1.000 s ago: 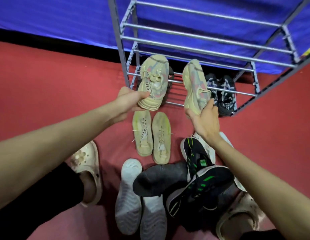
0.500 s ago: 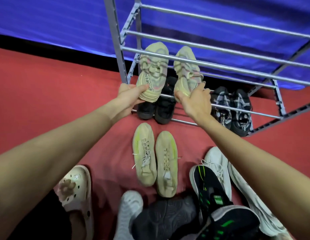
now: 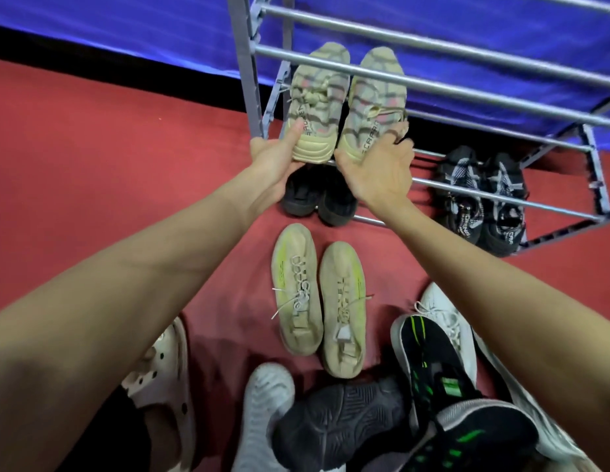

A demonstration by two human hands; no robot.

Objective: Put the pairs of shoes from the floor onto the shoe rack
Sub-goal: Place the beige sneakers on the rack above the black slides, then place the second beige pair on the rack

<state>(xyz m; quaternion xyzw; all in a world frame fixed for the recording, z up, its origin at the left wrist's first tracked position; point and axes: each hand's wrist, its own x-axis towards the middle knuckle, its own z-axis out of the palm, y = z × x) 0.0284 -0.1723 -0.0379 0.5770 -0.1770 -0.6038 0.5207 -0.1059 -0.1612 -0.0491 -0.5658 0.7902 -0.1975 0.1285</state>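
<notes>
Metal rack: I see a grey tubular shoe rack (image 3: 433, 86), round bars on moulded side frames, standing on red carpet floor (image 3: 126, 148).
Held pair: my left hand (image 3: 274, 161) is closed around the ribbed heel of the left beige sneaker (image 3: 317, 100); my right hand (image 3: 378, 168) is closed around the heel of the right beige sneaker (image 3: 375, 100). Both are knit-patterned, toes pointing away, side by side at a middle tier.
Bottom tier: a plain black pair (image 3: 317, 199) below the held shoes; a black-and-white mesh pair (image 3: 484, 199) to the right.
Floor: a pale yellow laced pair (image 3: 317, 301) lying side by side; nearer, a heap of white, dark grey and black-green shoes (image 3: 433, 369), some sole-up.
</notes>
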